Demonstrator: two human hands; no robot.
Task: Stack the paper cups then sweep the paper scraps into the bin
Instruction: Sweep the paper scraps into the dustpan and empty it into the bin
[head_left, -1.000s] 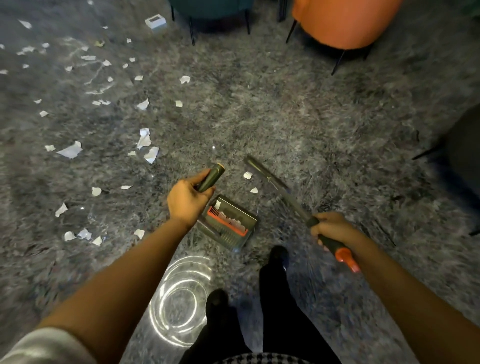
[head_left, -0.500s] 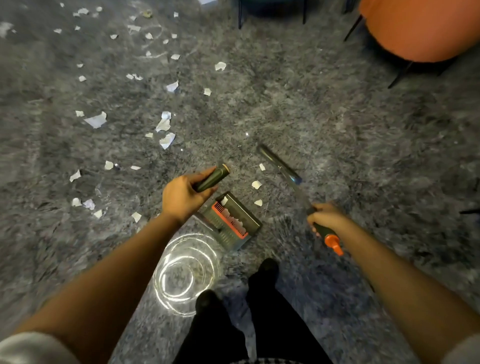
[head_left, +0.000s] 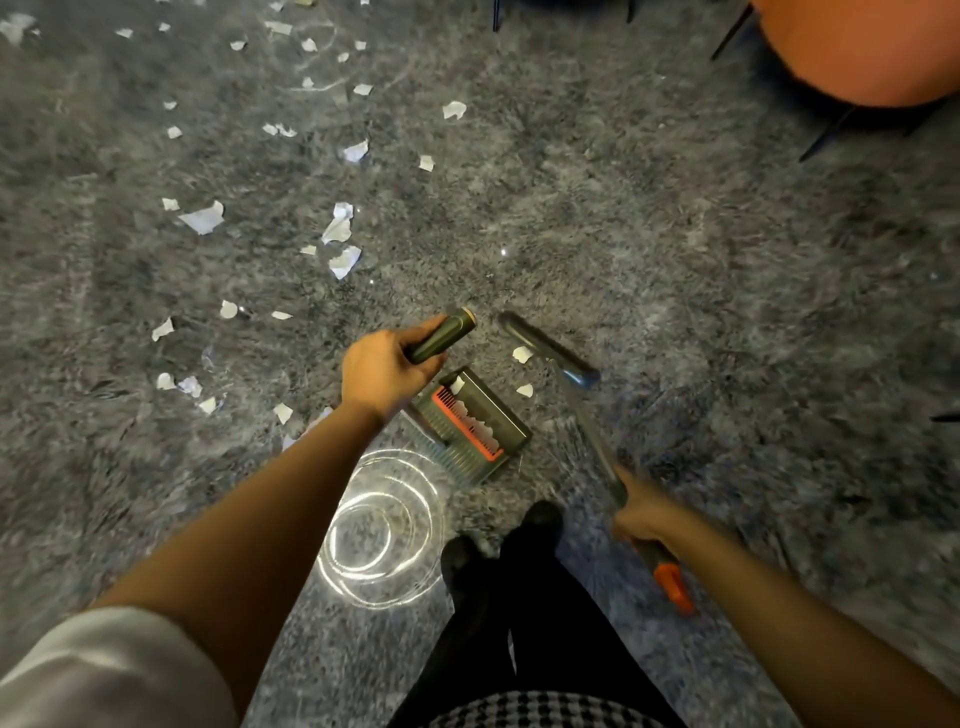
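Right of centre, the broom (head_left: 590, 431) is gripped by the curled fingers of the right hand (head_left: 641, 519). At centre, the dustpan (head_left: 483, 415) is held by its handle in the left hand (head_left: 384, 366). Paper scraps (head_left: 203, 218) are scattered over the carpet (head_left: 675, 260) toward the upper left.

Centre and near, the dark green plastic dustpan (head_left: 491, 415) sits on the grey shag carpet (head_left: 675, 234), just beyond the person's black shoes (head_left: 535, 519). Its handle runs far-left into the left hand (head_left: 384, 371). Just to its right lies the long-handled dark broom (head_left: 550, 356), with the shaft running near-right into the right hand (head_left: 644, 522). Two white paper scraps (head_left: 522, 354) lie between pan and broom head, a few in the pan, many more far left. Far right stands an orange upholstered chair (head_left: 857, 47).
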